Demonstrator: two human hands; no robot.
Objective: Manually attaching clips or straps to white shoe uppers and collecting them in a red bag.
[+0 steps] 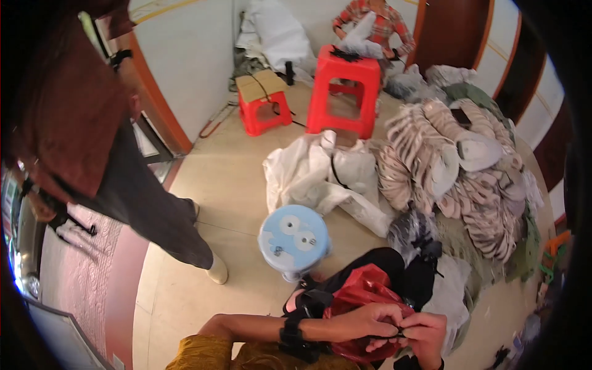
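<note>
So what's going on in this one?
A person sits low on the floor, both hands together at the mouth of a red plastic bag: the left hand and right hand pinch something small and dark there. A blue round stool stands just ahead, beside a big pile of shoe soles. Another person stands at the left.

One head cam, fisheye, looks steeply down and fwd from wearer's head. Hands (394,327) v. close at bottom centre; floor (240,172) spreads mid-frame; far wall at top. Edges bend, dark rim at corners. No 2nd view.
</note>
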